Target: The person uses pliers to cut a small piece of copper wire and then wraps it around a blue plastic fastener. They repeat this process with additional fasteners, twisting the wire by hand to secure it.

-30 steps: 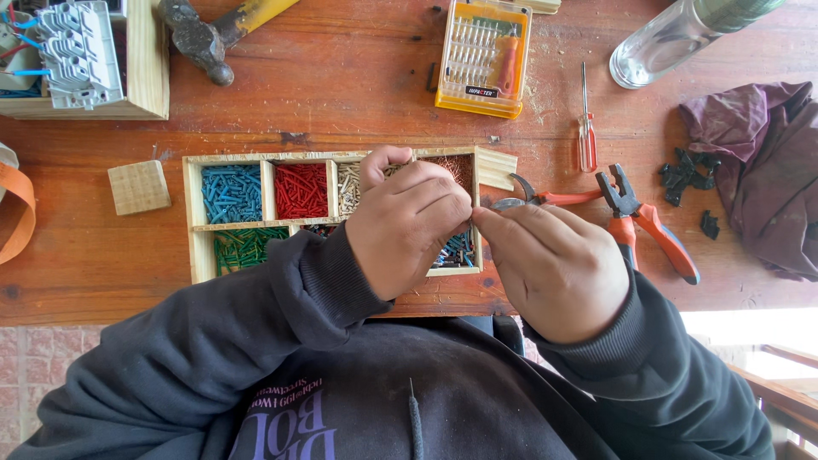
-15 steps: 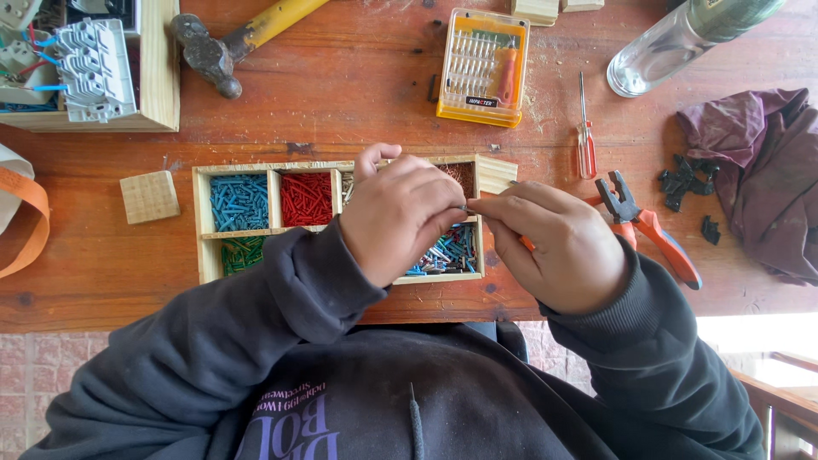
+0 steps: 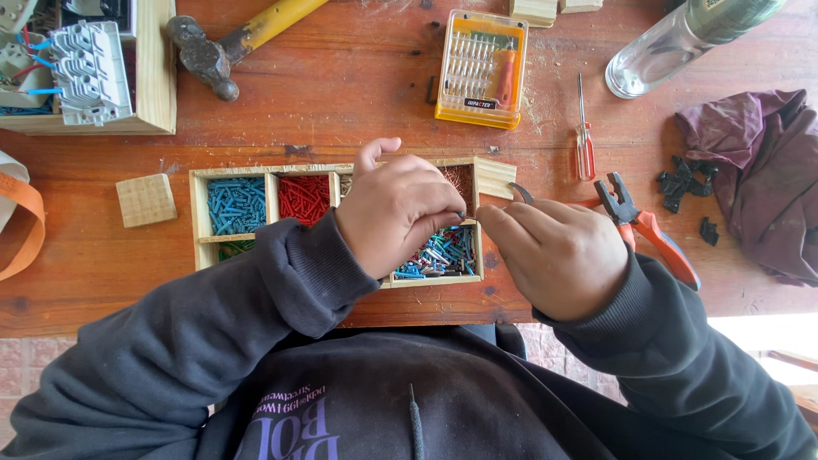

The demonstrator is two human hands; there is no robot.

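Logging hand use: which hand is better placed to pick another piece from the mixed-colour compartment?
Left. The left hand hovers directly over the wooden tray, fingertips by the mixed-colour pieces. The right hand sits outside the tray's edge, beside the orange pliers.

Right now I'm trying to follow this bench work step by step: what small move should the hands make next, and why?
Probably drop the small piece pinched between the left hand and right hand into the mixed-colour compartment of the wooden sorting box. The fingertips meet right above it, and the blue pieces and red pieces lie sorted alongside. The piece itself is too small to identify.
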